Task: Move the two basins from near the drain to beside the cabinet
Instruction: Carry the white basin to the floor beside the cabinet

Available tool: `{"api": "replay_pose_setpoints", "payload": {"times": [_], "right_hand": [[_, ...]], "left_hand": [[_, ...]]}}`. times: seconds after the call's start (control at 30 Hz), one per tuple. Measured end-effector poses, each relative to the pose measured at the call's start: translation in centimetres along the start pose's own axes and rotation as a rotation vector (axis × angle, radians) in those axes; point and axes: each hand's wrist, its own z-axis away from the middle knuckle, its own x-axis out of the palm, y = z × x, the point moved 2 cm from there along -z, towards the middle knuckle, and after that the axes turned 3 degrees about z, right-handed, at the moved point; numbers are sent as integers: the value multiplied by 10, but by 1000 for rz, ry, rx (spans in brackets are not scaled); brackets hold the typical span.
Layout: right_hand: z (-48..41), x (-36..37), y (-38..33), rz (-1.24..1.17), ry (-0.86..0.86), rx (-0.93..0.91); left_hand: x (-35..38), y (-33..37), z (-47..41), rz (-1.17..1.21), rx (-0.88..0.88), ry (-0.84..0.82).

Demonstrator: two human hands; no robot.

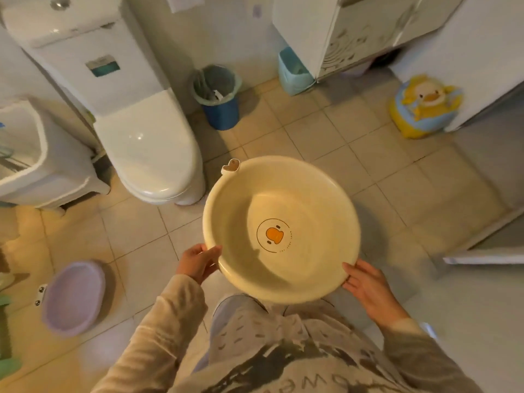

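Observation:
I hold a round cream basin (241, 199) with an orange duck print and a heart-shaped tab in the air above the tiled floor. My left hand (198, 262) grips its near-left rim and my right hand (365, 282) grips its near-right rim. A purple basin (74, 299) lies on the floor at the lower left, apart from both hands. The white cabinet (354, 32) stands at the top right, well beyond the cream basin.
A white toilet (147, 143) stands left of the cream basin, with a blue bin (218, 97) behind it. A light-blue bin (293, 72) sits beside the cabinet. A yellow duck potty (425, 106) stands at the right. A white hamper (42, 157) is at the left.

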Motion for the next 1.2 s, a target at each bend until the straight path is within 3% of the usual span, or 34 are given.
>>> {"api": "replay_pose_setpoints", "payload": {"times": [0.37,0.67,1.2], "right_hand": [[-50,-100,-80,-160,173,-73],[-91,-140,-114,-221,303,-71],[-193,-179,-260,-409,487,-49]], "left_hand": [[174,43,-32,-149,-33,-96],[284,81,-92,-308,-108,-205],[495,209,-159,-415,-74,-358]]}}
